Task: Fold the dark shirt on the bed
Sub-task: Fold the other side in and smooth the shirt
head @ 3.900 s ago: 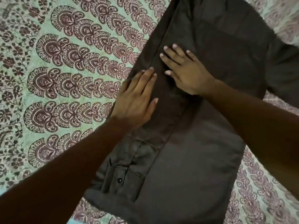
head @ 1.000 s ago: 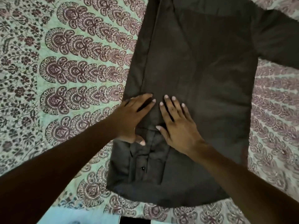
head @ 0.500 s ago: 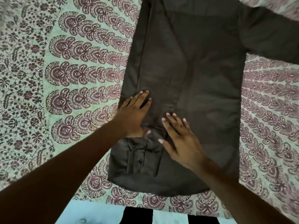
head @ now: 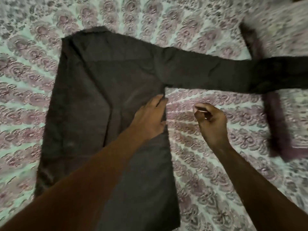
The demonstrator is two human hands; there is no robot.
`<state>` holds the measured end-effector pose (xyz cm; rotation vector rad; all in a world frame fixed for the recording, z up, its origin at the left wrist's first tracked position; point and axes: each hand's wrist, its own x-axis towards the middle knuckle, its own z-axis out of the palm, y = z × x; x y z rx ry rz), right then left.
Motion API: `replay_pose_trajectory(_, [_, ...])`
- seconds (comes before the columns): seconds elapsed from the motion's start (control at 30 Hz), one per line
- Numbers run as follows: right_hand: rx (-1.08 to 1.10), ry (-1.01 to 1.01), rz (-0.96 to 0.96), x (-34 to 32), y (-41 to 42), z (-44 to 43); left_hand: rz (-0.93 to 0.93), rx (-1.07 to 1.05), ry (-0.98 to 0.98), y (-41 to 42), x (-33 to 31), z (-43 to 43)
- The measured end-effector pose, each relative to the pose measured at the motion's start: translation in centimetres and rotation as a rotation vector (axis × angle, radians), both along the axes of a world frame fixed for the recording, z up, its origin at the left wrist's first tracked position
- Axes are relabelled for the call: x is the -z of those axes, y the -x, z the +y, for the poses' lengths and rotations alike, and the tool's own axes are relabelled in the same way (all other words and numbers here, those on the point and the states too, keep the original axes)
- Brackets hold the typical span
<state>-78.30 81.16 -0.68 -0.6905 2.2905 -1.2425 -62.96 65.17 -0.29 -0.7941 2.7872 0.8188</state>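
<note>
A patterned bedspread [head: 216,172] covered the bed, and the dark shirt [head: 93,97] lay flat on it, its left side folded in and its other sleeve [head: 216,75] stretched out to the right. A dark-bordered pillow [head: 280,130] sat at the far right. The left hand [head: 150,117] rested with straight fingers on the shirt's right edge, under the sleeve. The right hand [head: 211,122] hovered just beside it over the bedspread, fingers curled, gripping nothing.

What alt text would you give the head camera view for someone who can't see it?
A dark shirt lies on a patterned bedspread, one sleeve stretched right. The left hand presses its side edge; the right hand hovers beside it, curled.
</note>
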Motion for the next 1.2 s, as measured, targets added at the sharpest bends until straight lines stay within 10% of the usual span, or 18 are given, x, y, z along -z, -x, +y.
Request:
replay_pose_trajectory(0.23, [0.256,-0.159,0.168,-0.4,14.9,2.7,-0.241,0.129,0.03,13.9,2.9,0.4])
replay_pose_trajectory(0.6, [0.818,-0.49,0.427,-1.5,26.9,4.2,-0.335,0.184,-0.023,14.1,6.8,1.4])
replay_pose_trajectory(0.93, [0.454,0.103,0.3,-0.6,18.3,1.0,-0.214,0.142,-0.08,14.0,6.7,1.3])
replay_pose_trajectory(1.1, [0.162,0.153,0.251,0.2,8.5,-2.7,0.524,-0.657,-0.806,13.8,2.8,3.1])
replay_pose_trajectory(1.2, [-0.017,0.183,0.241,0.3,3.5,-4.8,0.597,-0.948,-1.349,12.4,-0.8,1.8])
